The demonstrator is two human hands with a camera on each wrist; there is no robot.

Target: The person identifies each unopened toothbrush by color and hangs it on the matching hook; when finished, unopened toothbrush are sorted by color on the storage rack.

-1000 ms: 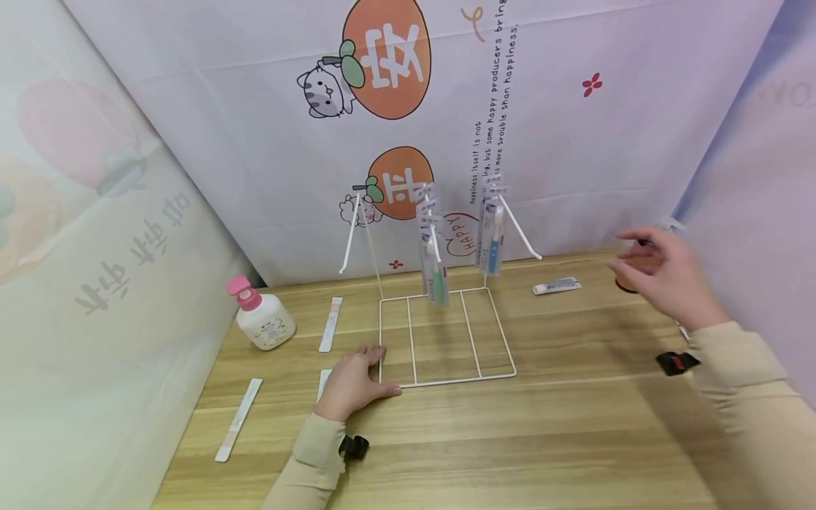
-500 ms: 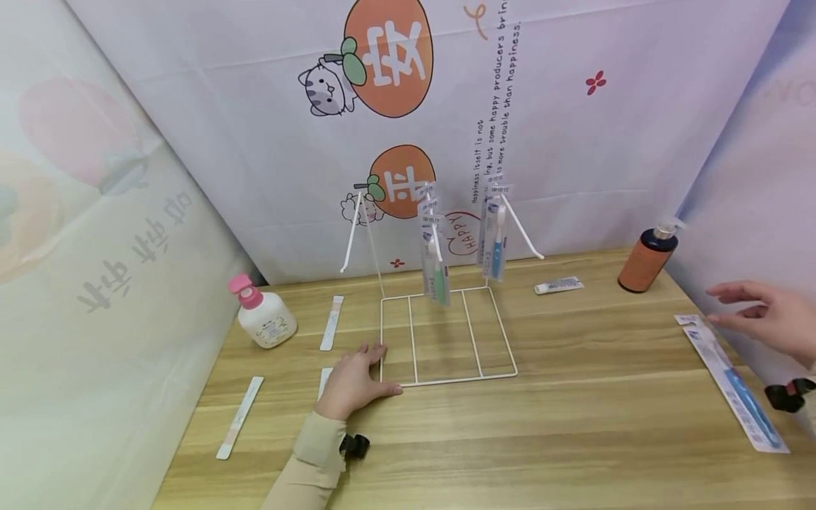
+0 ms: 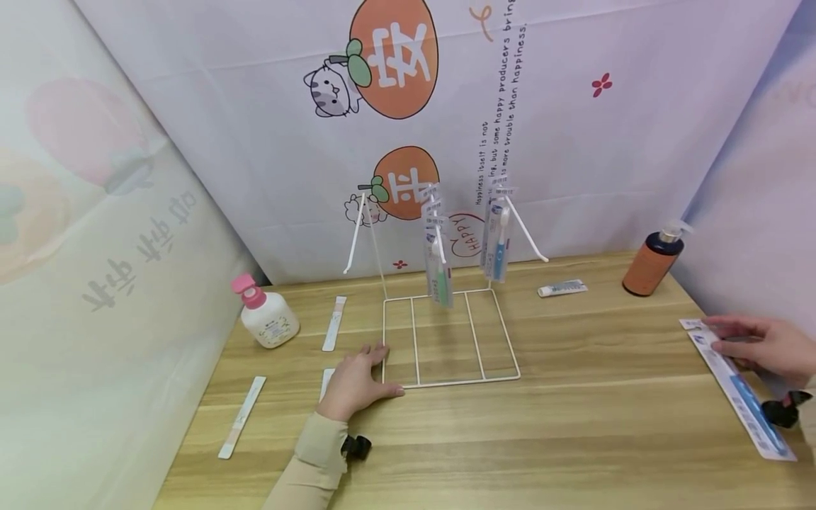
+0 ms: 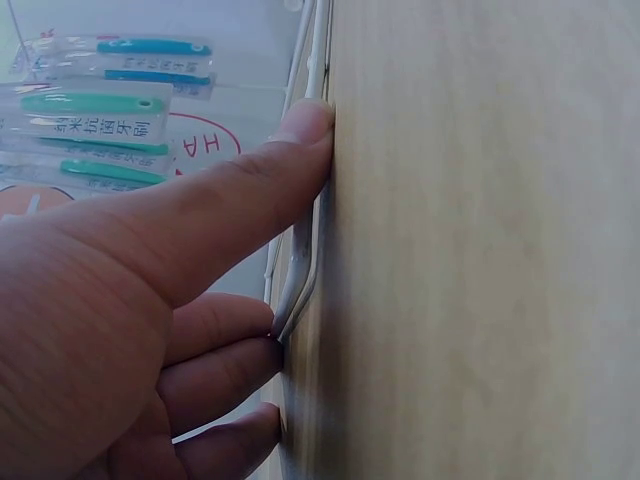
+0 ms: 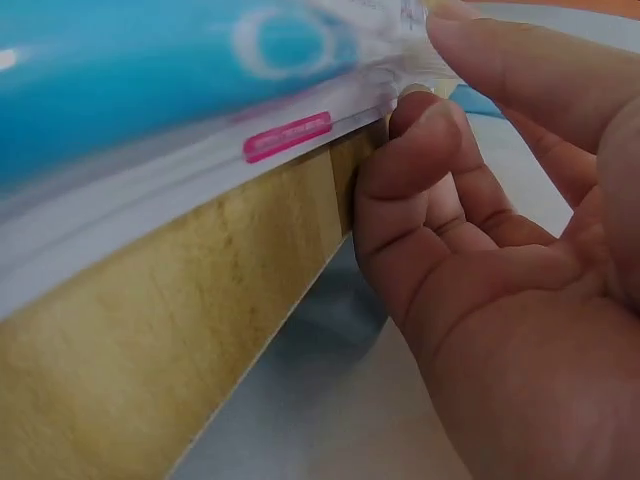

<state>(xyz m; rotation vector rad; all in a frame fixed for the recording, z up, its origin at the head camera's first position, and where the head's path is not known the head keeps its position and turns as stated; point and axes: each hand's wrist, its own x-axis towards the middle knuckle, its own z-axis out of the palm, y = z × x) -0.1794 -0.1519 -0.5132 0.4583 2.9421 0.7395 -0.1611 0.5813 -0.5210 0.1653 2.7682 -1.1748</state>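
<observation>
My left hand [image 3: 352, 384] holds the front left corner of a white wire display rack [image 3: 460, 383], thumb [image 4: 305, 125] on the front bar and fingers at the side bar. Green toothbrushes in clear packs [image 3: 440, 280] hang from the rack's middle hook, and blue ones [image 3: 499, 256] from its right hook. The left hook [image 3: 354, 237] is bare. On the far right, a blue packaged toothbrush [image 3: 739, 393] lies along the table edge. My right hand [image 3: 771, 348] pinches that pack near its top end, the fingers curled at its edge in the right wrist view.
A white pump bottle [image 3: 270, 320] with a pink top stands on the left, near several slim white packets [image 3: 243, 416]. Behind and right of the rack are a small toothpaste tube [image 3: 563, 288] and an orange pump bottle [image 3: 650, 265]. Fabric walls enclose the table [image 3: 542, 446].
My right hand has moved from beside the orange bottle out to the right and down onto the packaged toothbrush, taking hold of it. The left hand has stayed on the rack corner.
</observation>
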